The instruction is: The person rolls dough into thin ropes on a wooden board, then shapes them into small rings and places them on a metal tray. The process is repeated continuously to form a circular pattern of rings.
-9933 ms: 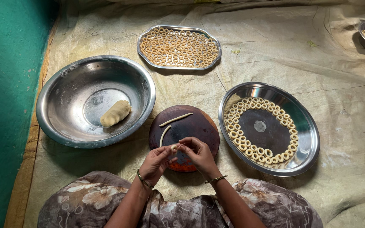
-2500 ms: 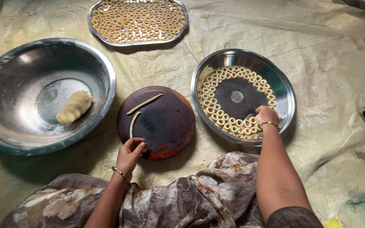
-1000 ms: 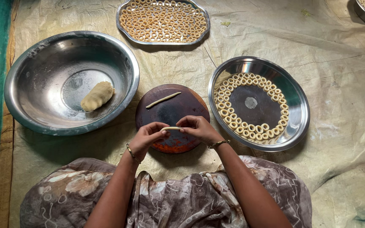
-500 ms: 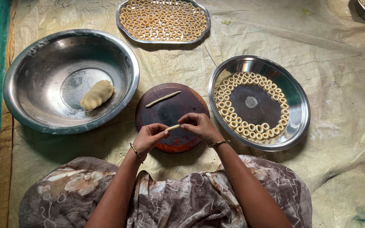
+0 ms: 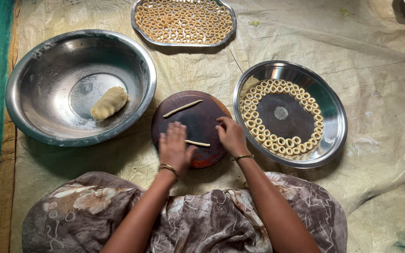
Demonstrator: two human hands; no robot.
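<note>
**Short dough strip lies crosswise between the two hands**

On the round wooden board [image 5: 191,126] a short dough strip [image 5: 197,143] lies nearly level, its long axis running left to right, one end just beside the left hand [image 5: 175,149] and the other pointing toward the right hand [image 5: 232,137]. The left hand rests flat on the board, fingers straight and spread, grasping nothing; its thumb side is touching or all but touching the strip's near end. The right hand also lies released, fingers pressed down on the board's right edge, a little apart from the strip's other end. So the left hand is the nearer of the two.

A second, longer dough strip [image 5: 182,108] lies higher on the board, tilted, well apart from both hands. To the right sits a round steel plate [image 5: 333,140] with dough rings [image 5: 277,140] laid along its inner edge. To the left a big steel bowl [image 5: 33,93] holds a lump of dough [image 5: 109,103]. A tray of rings [image 5: 184,21] lies beyond, all on a cloth-covered floor [image 5: 376,70].
</note>
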